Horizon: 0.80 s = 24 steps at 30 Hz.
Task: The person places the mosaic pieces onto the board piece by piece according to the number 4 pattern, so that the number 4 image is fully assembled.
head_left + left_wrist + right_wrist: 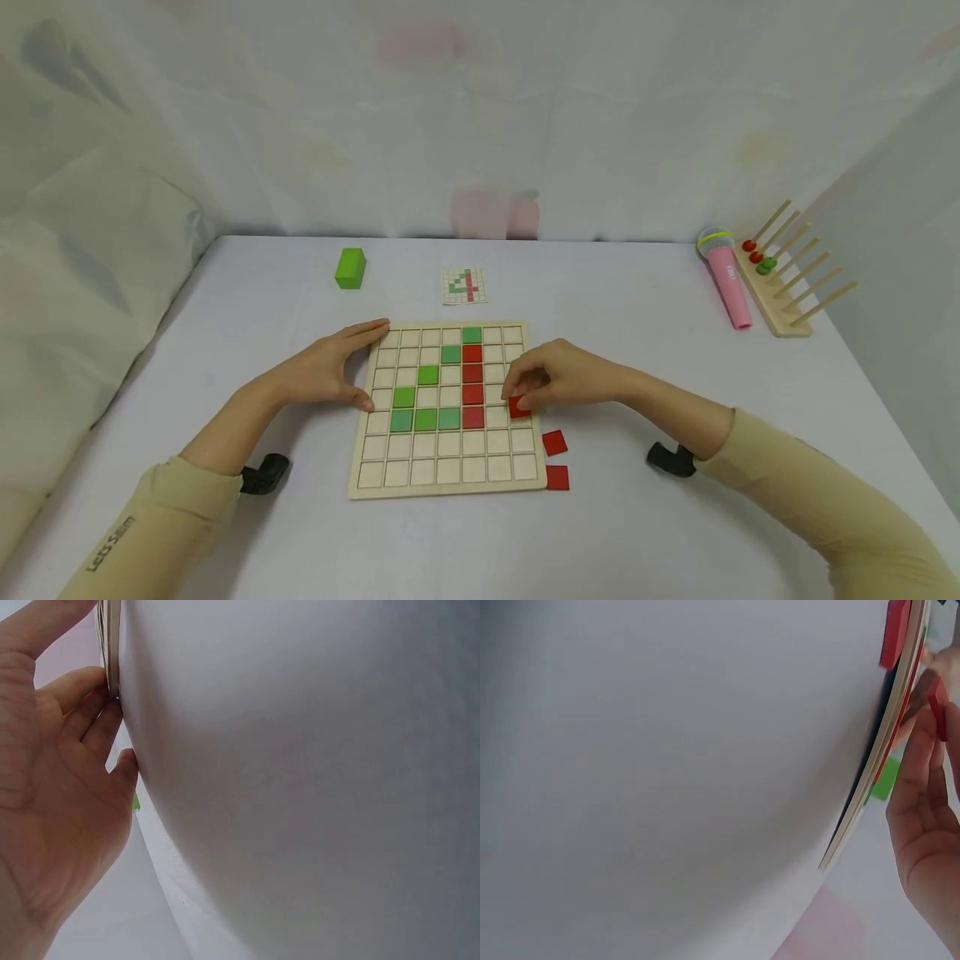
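Observation:
A light wooden grid board point(448, 470) lies on the white table with green tiles point(404, 397) and a column of red tiles point(472, 373) set in its squares. My left hand point(318, 367) rests along the board's left edge, thumb and fingers spread apart. In the left wrist view, the fingers point(96, 724) touch the board's side. Over the board's right part, my right hand point(562, 373) pinches a red tile point(518, 407) between thumb and fingers; the right wrist view shows this tile point(937, 709) held tilted above the board. Two loose red tiles point(555, 442) lie beside the board's right edge.
Behind the board lies a small pattern card point(463, 286) with a green and red figure. A green block point(350, 268) stands to its left. At the back right are a pink microphone point(729, 283) and a wooden peg rack point(791, 323) with red and green beads.

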{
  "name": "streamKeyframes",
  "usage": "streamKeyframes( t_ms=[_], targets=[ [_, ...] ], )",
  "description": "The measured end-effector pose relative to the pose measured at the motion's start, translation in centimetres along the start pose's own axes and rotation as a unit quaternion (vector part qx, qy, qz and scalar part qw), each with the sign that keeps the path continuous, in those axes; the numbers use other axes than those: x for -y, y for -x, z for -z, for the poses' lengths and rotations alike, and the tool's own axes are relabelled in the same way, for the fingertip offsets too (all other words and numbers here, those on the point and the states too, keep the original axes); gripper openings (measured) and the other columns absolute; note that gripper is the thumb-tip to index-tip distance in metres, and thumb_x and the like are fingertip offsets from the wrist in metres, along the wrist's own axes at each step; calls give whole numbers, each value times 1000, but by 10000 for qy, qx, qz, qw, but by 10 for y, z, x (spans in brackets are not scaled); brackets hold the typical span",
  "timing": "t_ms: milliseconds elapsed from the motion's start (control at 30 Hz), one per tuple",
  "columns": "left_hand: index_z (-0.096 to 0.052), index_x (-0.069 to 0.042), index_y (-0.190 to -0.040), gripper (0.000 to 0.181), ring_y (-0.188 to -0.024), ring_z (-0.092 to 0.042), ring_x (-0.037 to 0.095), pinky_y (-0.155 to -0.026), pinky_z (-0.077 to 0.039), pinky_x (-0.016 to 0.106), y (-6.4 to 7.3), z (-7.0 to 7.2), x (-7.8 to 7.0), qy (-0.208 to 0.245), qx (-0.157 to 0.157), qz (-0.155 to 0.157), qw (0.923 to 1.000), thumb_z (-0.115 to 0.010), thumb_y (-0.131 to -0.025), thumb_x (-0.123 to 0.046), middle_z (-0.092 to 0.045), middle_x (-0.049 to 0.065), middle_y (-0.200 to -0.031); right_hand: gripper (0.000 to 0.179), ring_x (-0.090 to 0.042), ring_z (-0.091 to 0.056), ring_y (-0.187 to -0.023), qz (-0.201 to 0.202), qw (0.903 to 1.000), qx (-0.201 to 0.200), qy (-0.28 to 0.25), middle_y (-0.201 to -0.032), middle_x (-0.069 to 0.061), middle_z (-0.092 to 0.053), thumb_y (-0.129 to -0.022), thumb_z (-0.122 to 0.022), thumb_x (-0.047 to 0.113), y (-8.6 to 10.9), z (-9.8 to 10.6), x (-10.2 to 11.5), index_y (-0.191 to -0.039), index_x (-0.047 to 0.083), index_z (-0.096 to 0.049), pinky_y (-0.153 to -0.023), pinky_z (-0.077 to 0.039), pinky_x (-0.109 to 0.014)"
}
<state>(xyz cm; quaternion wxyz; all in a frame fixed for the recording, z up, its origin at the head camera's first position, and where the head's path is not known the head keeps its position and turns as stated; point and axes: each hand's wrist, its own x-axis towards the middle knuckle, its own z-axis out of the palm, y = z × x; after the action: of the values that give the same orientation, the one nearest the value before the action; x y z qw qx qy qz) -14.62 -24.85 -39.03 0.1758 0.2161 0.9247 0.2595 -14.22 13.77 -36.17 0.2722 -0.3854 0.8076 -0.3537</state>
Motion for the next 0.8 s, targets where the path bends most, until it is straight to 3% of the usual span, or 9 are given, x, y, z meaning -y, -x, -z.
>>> streamKeyframes(
  t_ms=[600,800],
  targets=[
    [-23,-17,-159,125,-155,-17,35,-122,-22,59,-1,0,0,-74,33,22,10000,-90,-59,-51,-19,4,-167,13,-5,-61,-69,-158,9998,-85,-45,-78,6,-68,-82,-76,9,-32,-21,29,-91,19,-74,-66,-54,-20],
    [-23,-18,-159,124,-155,-17,35,-122,-22,59,0,1,0,-7,47,51,10000,-90,-59,-50,-20,4,-167,16,-5,-62,-72,-272,9996,-60,-19,-77,6,-70,-82,-71,5,-38,-29,34,-90,19,-75,-68,-54,-20]
  ],
)
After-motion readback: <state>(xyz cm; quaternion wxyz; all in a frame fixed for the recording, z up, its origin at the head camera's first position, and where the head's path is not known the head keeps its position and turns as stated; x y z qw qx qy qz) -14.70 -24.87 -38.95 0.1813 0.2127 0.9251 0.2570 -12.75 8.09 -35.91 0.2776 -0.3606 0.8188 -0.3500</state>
